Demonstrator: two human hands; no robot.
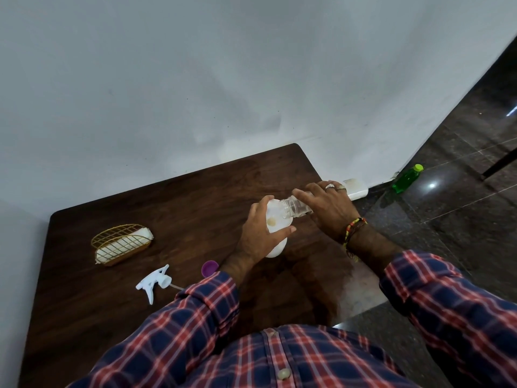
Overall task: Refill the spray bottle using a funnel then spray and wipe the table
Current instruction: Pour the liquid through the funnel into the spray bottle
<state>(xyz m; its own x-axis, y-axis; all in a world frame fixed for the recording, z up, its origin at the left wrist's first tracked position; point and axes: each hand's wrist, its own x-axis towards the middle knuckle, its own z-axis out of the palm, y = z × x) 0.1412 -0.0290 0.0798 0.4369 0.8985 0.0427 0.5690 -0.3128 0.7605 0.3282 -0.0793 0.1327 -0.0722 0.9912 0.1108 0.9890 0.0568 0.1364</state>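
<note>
A white funnel (275, 219) sits in the mouth of a white spray bottle (277, 249) standing on the dark wooden table (179, 197). My left hand (261, 233) grips the funnel and the bottle top. My right hand (327, 205) holds a clear plastic bottle (296, 210) tipped on its side, its open neck over the funnel. The white spray trigger head (154, 282) with its tube lies loose on the table to the left, next to a purple cap (209, 268).
A gold wire basket (120, 243) holding a white cloth stands at the table's left. White sheeting hangs behind the table. On the dark tiled floor to the right lie a green bottle (405, 179) and a white block (356, 189). The table's right edge runs close to my right arm.
</note>
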